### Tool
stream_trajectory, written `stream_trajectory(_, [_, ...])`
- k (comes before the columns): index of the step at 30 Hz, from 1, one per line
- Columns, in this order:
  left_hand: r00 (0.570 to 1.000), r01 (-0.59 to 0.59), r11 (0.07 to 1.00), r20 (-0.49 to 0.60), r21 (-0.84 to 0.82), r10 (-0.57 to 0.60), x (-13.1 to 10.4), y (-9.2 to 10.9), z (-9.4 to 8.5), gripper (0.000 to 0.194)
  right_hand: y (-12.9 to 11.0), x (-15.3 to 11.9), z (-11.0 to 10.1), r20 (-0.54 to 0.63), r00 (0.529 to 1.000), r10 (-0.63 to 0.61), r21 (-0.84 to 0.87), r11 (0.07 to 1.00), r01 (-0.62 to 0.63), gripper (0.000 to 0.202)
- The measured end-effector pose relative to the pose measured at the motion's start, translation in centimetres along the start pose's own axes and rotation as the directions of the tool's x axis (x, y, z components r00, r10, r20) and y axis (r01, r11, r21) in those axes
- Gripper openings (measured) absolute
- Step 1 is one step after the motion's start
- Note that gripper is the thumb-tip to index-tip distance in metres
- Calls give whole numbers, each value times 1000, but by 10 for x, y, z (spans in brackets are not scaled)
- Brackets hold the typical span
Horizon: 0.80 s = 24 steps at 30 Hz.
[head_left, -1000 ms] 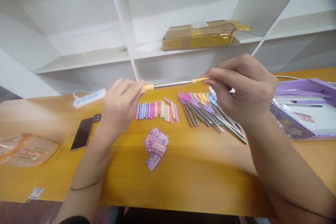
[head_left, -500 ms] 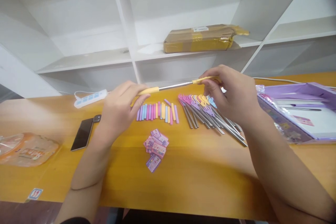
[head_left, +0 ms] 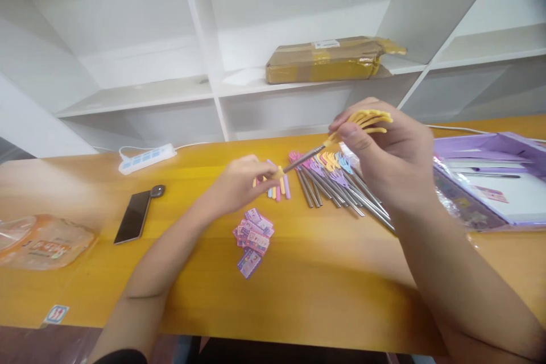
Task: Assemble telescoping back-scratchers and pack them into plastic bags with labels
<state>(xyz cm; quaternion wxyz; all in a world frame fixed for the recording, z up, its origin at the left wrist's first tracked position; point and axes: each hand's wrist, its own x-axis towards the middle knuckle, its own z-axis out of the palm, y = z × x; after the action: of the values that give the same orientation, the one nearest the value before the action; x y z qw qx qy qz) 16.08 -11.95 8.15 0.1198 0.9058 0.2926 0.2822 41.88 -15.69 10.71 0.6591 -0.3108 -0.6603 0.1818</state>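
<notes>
A back scratcher (head_left: 305, 158) with a yellow claw head and a steel rod is held between my two hands over the table. My right hand (head_left: 398, 156) pinches the claw near its base, with the yellow prongs pointing up and right. My left hand (head_left: 239, 185) closes round the yellow end at the lower left, most of which its fingers hide. Behind that hand lies a row of coloured sleeves (head_left: 286, 186), partly covered. Under the rod is a pile of back scratchers (head_left: 341, 190) with pink, purple, yellow and blue claws.
Small printed cards (head_left: 256, 239) lie in a heap at mid-table. To the left are a phone (head_left: 133, 216), a power strip (head_left: 147, 159) and an orange plastic bag (head_left: 51, 244). A purple box (head_left: 512, 145) stands at right. A taped carton (head_left: 328, 62) rests on the shelf.
The back scratcher has turned from nearly level to a slant. My left hand has moved right and down, over the sleeves. My right hand has shifted slightly right, showing the prongs.
</notes>
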Motion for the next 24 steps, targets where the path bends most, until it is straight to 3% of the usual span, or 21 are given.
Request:
stream_trajectory(2, [987,114,983,131,-142,-96,4,-2,31,26,6,-3,12,77,991,111,174,977,-123,20])
stream_trajectory(5, [949,269,918,243,-290,-202,5,-8,73,27,22,-9,33,249,929,275,428,829,-360,30])
stream_trajectory(8, [921,322,892,322,-318,-218,0,-18,98,28,38,-15,49,375,854,362,467,721,-511,46])
stream_trajectory(11, [906,329,896,368,-299,-209,-3,-28,106,26,48,-21,56,420,811,407,359,747,-560,70])
stream_trajectory(16, [900,321,899,392,-296,-192,-3,-35,110,25,55,-26,54,341,844,414,169,856,-488,76])
stream_trajectory(24, [910,274,923,384,-270,-158,-4,-36,115,26,61,-34,55,405,836,371,340,787,-514,74])
